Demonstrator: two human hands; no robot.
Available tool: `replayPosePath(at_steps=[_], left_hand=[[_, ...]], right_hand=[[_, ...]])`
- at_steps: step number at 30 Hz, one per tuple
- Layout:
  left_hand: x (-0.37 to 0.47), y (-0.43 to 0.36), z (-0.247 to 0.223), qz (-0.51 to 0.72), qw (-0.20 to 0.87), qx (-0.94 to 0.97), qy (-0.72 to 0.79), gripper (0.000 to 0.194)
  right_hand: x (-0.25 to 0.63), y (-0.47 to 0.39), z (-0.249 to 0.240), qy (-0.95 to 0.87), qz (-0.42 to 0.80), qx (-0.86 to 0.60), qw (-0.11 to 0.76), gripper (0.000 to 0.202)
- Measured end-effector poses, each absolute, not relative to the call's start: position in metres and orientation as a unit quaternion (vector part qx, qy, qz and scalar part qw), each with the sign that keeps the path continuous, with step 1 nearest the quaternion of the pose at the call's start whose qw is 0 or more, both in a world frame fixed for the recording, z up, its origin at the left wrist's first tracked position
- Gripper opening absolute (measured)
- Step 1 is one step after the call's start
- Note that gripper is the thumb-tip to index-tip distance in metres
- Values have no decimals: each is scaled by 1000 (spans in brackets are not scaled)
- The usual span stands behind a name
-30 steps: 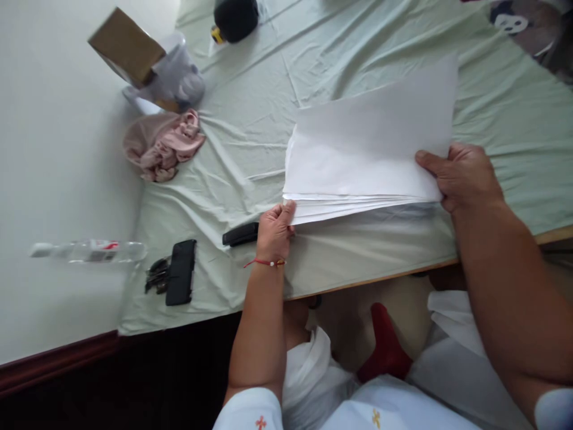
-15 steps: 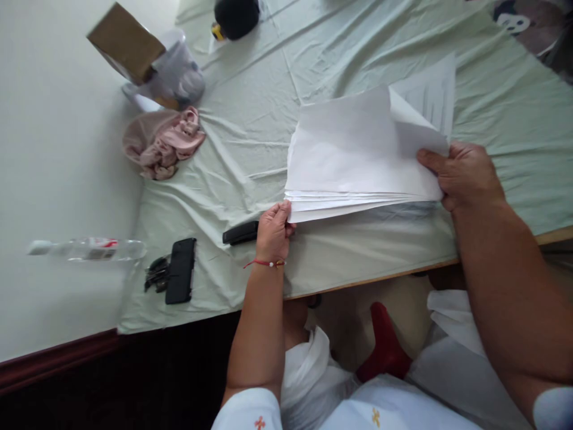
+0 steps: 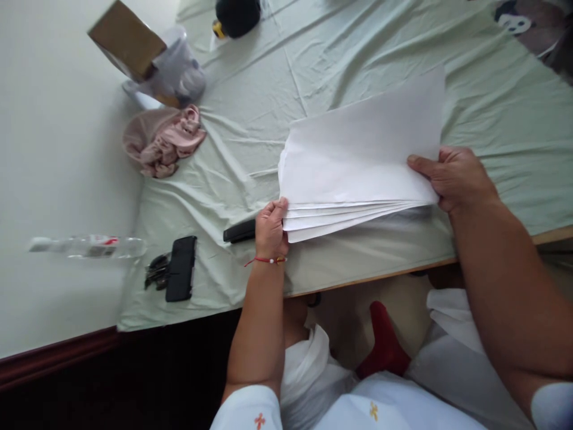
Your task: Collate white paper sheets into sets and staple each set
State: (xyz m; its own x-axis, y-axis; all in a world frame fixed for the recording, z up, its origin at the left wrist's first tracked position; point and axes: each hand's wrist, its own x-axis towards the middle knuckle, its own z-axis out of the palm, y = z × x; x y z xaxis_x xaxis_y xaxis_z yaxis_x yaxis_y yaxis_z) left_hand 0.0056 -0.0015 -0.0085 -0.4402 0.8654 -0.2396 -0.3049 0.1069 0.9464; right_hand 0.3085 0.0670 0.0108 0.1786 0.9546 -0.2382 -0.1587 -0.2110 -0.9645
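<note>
The papers (image 3: 358, 155) are gathered over the bench (image 3: 237, 149), lower edges fanned, not flush; the left hand (image 3: 270, 232) has its fingers pinching them at eight o'clock, the right hand's (image 3: 465, 179) grip four o'clock

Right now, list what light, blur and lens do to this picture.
Head view: soft, dim light, no strong glare on the papers, which grey toward their far right corner; faint shadow beneath them on the green cloth; bottle soft, its label unreadable; lower left nearly black, detail lost; right forearm looks enlarged toward the frame edge, probably wide-lens distortion.
</note>
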Motion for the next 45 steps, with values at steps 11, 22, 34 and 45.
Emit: replayPosePath(at_steps=[11,22,34,45], left_hand=[[5,-5,-7,603,509,279,548,50],[11,-3,-10,612,496,257,559,49],[-8,-2,-13,616,486,288,549,35],[-10,-4,-1,650,445,300,538,38]], right_hand=[[308,66,15,-344,517,-573,535,9],[308,69,6,-353,523,-550,548,7],[315,69,6,-364,555,-515,542,21],[316,66,9,-446,530,-434,576,30]])
